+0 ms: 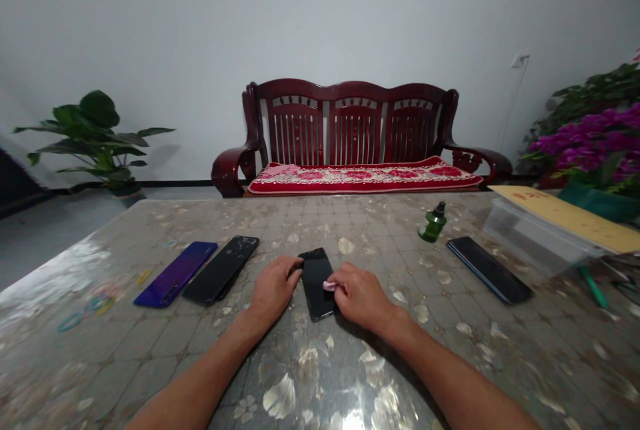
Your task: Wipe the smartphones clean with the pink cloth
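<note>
A black smartphone (316,293) lies flat on the table in front of me, its dark glossy face up. My left hand (277,285) is at its upper left edge, fingers curled and gripping that side. Pinched in my right hand (361,293) is a small pale pink cloth (329,286), which touches the right part of the glossy face. To the left lie a purple-blue phone (175,275) and another black phone (221,271), side by side. A further dark phone (489,270) with a blue edge is off to the right.
A small green bottle (433,223) with a black top stands at the back right. Beyond it are a clear plastic box (540,237) with a yellow sheet (575,217) on top and a green-handled tool (593,287). Several coloured rubber bands (97,302) lie far left. A wooden bench (353,123) is behind.
</note>
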`<action>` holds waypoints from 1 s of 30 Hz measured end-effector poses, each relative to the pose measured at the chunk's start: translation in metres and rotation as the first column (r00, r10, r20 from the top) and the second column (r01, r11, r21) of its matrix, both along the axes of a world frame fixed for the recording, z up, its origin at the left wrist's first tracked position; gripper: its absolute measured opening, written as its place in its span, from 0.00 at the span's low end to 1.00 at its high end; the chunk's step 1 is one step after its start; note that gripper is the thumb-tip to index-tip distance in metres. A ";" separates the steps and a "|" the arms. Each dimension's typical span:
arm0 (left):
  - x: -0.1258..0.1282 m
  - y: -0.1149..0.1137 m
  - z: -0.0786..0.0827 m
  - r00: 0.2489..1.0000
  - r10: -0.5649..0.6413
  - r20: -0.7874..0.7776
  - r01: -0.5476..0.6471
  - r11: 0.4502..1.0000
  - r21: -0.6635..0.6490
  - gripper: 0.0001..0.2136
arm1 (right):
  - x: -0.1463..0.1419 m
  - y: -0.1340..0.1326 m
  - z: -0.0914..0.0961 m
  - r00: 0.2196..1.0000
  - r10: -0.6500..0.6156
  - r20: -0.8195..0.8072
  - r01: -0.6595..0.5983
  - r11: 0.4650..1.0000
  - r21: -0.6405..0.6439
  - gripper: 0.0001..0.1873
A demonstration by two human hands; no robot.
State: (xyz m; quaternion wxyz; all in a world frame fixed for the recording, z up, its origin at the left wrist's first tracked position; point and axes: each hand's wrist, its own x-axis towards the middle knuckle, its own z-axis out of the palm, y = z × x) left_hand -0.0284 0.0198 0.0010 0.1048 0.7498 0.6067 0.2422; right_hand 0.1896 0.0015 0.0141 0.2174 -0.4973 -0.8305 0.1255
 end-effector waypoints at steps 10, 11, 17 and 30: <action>0.021 -0.031 0.004 0.982 -0.133 -0.137 0.129 0.991 -0.037 0.35 | 0.011 0.013 -0.015 0.957 0.240 -0.163 -0.206 0.957 0.204 0.20; 0.022 -0.031 0.003 0.980 -0.141 -0.139 0.135 0.989 -0.053 0.37 | 0.010 0.013 -0.015 0.954 0.249 -0.165 -0.213 0.955 0.208 0.20; 0.018 -0.018 0.003 0.960 -0.270 -0.077 0.248 0.945 -0.212 0.43 | 0.005 0.005 -0.012 0.933 0.313 -0.181 -0.284 0.944 0.165 0.18; 0.022 -0.033 0.000 0.950 -0.277 -0.144 0.253 0.953 -0.165 0.23 | 0.027 0.045 -0.022 0.987 0.111 -0.119 -0.076 0.960 0.271 0.17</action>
